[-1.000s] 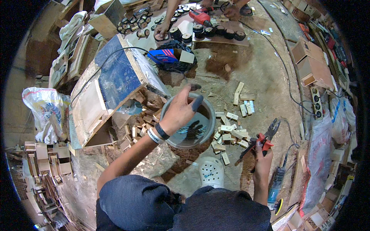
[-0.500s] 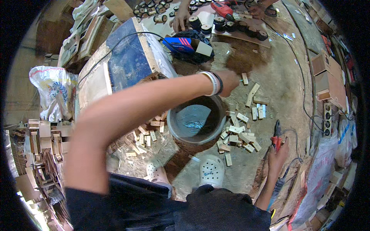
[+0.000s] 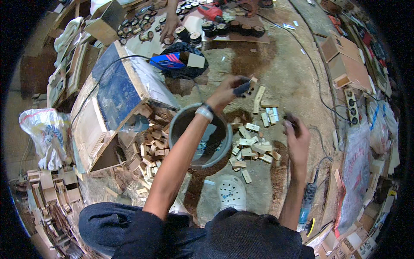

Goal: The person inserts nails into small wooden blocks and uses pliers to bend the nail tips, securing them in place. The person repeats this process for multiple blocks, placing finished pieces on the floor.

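My left hand (image 3: 228, 94) is out past the grey bucket (image 3: 173, 146), its fingers closed on a small wooden block (image 3: 253, 80). Dark patches cover some of its fingertips. My right hand (image 3: 298, 140) is raised to the right of the block pile, thumb and fingers drawn together around something dark that I cannot make out. Between and below the hands lies a heap of small pale wooden blocks (image 3: 261, 149). Thin metal pieces (image 3: 201, 149) lie inside the bucket, partly hidden behind my left forearm.
A blue-topped wooden box (image 3: 116, 82) stands left of the bucket, with more wood blocks (image 3: 148, 162) beside it. A power tool (image 3: 308, 200) lies by my right forearm. Cables run to a socket strip (image 3: 352, 105). Another person's hand (image 3: 171, 28) is among dark spools (image 3: 222, 29) at the far side.
My view has shifted. My left arm has drawn back from across the bucket, and a block now shows in that hand. My right hand has risen; the red-handled pliers seen in it no longer show.
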